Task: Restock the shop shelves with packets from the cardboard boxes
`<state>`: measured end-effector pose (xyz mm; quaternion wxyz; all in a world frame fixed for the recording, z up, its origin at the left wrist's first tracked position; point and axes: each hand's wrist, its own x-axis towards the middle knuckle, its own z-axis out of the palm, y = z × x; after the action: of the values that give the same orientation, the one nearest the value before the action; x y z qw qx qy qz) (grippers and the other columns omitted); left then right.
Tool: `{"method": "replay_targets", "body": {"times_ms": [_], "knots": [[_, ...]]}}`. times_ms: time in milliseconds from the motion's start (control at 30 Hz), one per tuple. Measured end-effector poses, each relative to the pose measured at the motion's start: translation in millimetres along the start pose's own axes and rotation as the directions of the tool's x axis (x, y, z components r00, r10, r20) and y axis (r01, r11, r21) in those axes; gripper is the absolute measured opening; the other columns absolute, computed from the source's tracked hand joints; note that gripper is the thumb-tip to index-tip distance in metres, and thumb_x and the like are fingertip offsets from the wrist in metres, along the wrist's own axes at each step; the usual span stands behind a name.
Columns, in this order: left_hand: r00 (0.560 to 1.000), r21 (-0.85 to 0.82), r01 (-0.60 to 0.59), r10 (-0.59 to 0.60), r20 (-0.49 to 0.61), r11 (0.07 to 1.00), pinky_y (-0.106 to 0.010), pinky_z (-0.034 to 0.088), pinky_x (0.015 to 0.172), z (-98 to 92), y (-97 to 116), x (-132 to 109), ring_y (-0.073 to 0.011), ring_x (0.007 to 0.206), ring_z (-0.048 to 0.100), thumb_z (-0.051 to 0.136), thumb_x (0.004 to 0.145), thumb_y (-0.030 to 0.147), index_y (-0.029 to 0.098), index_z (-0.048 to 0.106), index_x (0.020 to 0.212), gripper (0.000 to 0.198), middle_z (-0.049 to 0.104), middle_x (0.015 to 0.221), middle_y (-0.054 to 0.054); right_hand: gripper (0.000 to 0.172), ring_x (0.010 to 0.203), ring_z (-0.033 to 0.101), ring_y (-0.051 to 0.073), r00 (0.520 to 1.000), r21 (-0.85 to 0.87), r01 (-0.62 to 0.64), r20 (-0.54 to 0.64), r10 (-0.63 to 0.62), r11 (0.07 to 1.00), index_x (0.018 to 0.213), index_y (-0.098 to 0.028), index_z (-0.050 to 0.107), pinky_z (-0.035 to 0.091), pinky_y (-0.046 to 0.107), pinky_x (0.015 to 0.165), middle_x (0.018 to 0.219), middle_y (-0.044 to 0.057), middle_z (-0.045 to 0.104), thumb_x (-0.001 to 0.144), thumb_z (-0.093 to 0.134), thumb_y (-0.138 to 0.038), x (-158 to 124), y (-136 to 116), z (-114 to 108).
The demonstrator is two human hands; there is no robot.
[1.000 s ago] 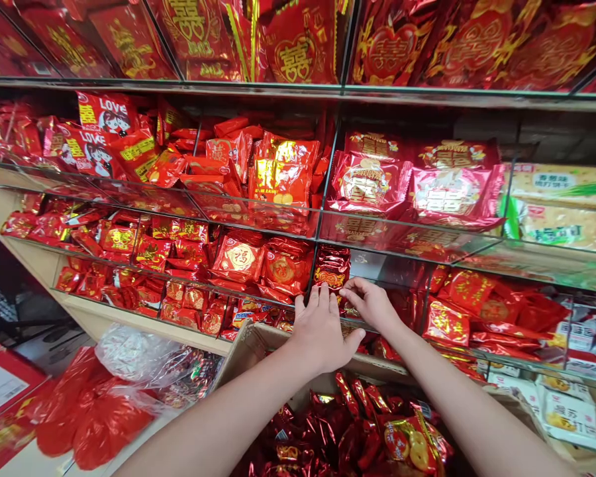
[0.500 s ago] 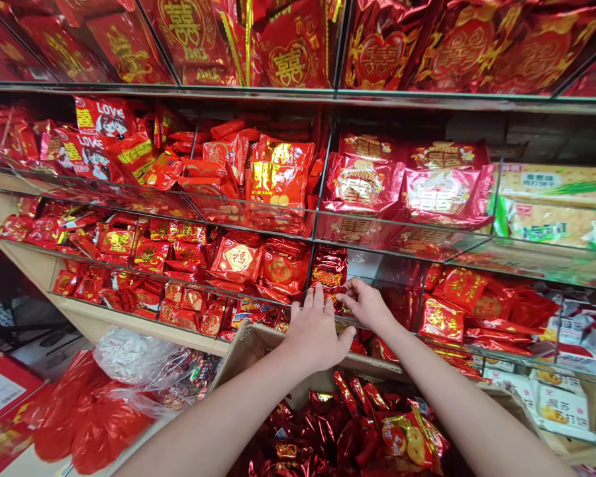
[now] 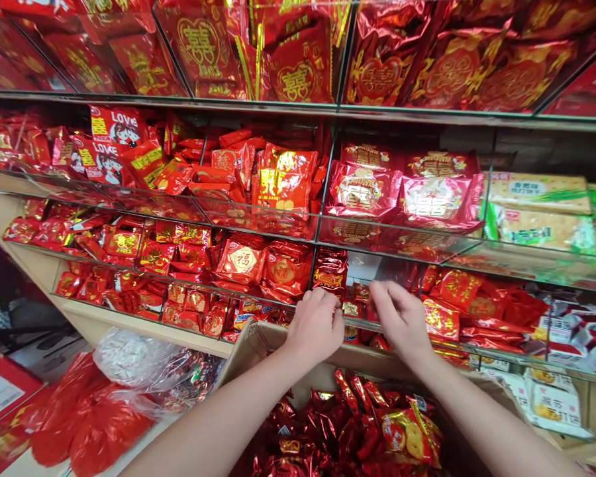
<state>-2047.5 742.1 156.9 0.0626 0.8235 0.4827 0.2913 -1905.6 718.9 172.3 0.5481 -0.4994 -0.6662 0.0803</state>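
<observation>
My left hand (image 3: 316, 326) is at the front edge of the lower shelf, its fingers curled against the bottom of a stack of dark red packets (image 3: 330, 271). Whatever its fingertips grip is hidden. Just to the right, my right hand (image 3: 398, 318) has bent fingers and is partly blurred; what it holds, if anything, cannot be made out. Small red packets (image 3: 360, 291) lie between the hands. Below them stands an open cardboard box (image 3: 265, 338) holding shiny red packets (image 3: 347, 424).
Clear dividers split shelves of red packets (image 3: 283, 179) above. Green and white cracker packs (image 3: 541, 205) are at the right. A red plastic bag (image 3: 99, 424) and a clear bag (image 3: 129, 358) lie at the lower left, beside the box.
My right hand has moved right, away from the stack. The fingers of my left hand have curled in from a flatter spread. The view has shifted slightly.
</observation>
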Motion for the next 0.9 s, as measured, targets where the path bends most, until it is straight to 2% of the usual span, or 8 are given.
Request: {"method": "replay_targets", "body": {"times_ms": [67, 167, 267, 367, 467, 633, 733, 900], "knots": [[0.999, -0.181, 0.014, -0.022, -0.043, 0.983, -0.03, 0.041, 0.078, 2.8, -4, 7, -0.0164, 0.086, 0.051, 0.038, 0.08, 0.022, 0.019, 0.055, 0.086, 0.019, 0.056, 0.09, -0.004, 0.039, 0.048, 0.04, 0.011, 0.943, -0.006, 0.146, 0.302, -0.137, 0.989, 0.052, -0.019, 0.045, 0.032, 0.024, 0.048, 0.049, -0.001, 0.043, 0.084, 0.036, -0.039, -35, -20, 0], [0.997, -0.44, 0.045, -0.069, -0.038, 0.897, -0.027, 0.043, 0.07, 9.1, -9, 17, -0.0137, 0.075, 0.053, 0.039, 0.079, 0.02, 0.017, 0.056, 0.082, 0.017, 0.058, 0.08, -0.002, 0.032, 0.071, 0.054, 0.016, 0.67, -0.04, 0.184, 0.737, -0.095, 0.982, 0.083, -0.017, 0.061, 0.041, 0.027, 0.062, 0.076, 0.006, 0.06, 0.081, 0.043, -0.043, -92, -24, 14], [0.997, -0.502, 0.077, -0.064, 0.044, 0.861, -0.024, 0.042, 0.062, 14.4, -12, 20, -0.0109, 0.064, 0.052, 0.043, 0.076, 0.021, 0.015, 0.057, 0.082, 0.016, 0.059, 0.071, 0.0, 0.073, 0.112, 0.041, 0.028, 0.484, -0.122, 0.116, 0.874, 0.051, 0.986, 0.123, -0.011, 0.044, 0.035, 0.037, 0.09, 0.124, 0.017, 0.044, 0.066, 0.057, -0.055, -134, -5, 33], [0.992, -0.533, 0.094, -0.033, 0.124, 0.841, -0.021, 0.041, 0.057, 16.1, -14, 15, -0.0082, 0.057, 0.05, 0.048, 0.074, 0.022, 0.015, 0.058, 0.08, 0.014, 0.058, 0.065, 0.002, 0.071, 0.114, 0.038, 0.03, 0.43, -0.194, 0.072, 0.891, 0.145, 0.978, 0.124, -0.011, 0.042, 0.029, 0.042, 0.095, 0.127, 0.017, 0.041, 0.066, 0.06, -0.048, -155, 10, 44], [0.985, -0.631, 0.089, 0.027, 0.172, 0.771, -0.02, 0.04, 0.054, 15.5, -15, 8, -0.0065, 0.053, 0.047, 0.048, 0.074, 0.022, 0.013, 0.057, 0.082, 0.015, 0.055, 0.062, 0.002, 0.051, 0.105, 0.045, 0.026, 0.464, -0.211, 0.03, 0.869, 0.173, 0.977, 0.115, -0.016, 0.048, 0.033, 0.041, 0.089, 0.117, 0.012, 0.05, 0.068, 0.06, -0.033, -163, 13, 48], [0.994, -0.758, 0.026, 0.066, 0.09, 0.652, -0.02, 0.041, 0.056, 12.4, -15, 2, -0.0059, 0.057, 0.05, 0.049, 0.074, 0.02, 0.012, 0.055, 0.082, 0.013, 0.055, 0.066, 0.001, 0.027, 0.111, 0.039, 0.026, 0.582, -0.19, -0.014, 0.797, 0.162, 0.982, 0.088, -0.018, 0.055, 0.03, 0.043, 0.091, 0.122, 0.01, 0.046, 0.063, 0.064, -0.025, -161, 4, 46], [0.981, -0.784, -0.001, 0.151, 0.118, 0.62, -0.02, 0.042, 0.054, 4.8, -15, -1, -0.0065, 0.057, 0.052, 0.051, 0.074, 0.024, 0.012, 0.055, 0.08, 0.014, 0.056, 0.066, 0.0, 0.012, 0.085, 0.052, 0.017, 0.647, -0.086, -0.114, 0.75, 0.14, 0.99, 0.079, -0.019, 0.052, 0.039, 0.033, 0.078, 0.09, 0.004, 0.059, 0.07, 0.058, -0.024, -138, -1, 29], [0.93, -0.755, -0.149, 0.351, 0.113, 0.638, -0.022, 0.041, 0.054, -4.8, -12, -10, -0.0089, 0.06, 0.053, 0.036, 0.082, 0.044, 0.014, 0.056, 0.076, 0.036, 0.058, 0.068, -0.002, 0.018, 0.067, 0.05, 0.012, 0.891, 0.036, -0.23, 0.409, 0.195, 0.973, 0.083, -0.02, 0.048, 0.04, 0.025, 0.062, 0.076, -0.001, 0.055, 0.072, 0.058, -0.031, -86, -5, -15]]}}
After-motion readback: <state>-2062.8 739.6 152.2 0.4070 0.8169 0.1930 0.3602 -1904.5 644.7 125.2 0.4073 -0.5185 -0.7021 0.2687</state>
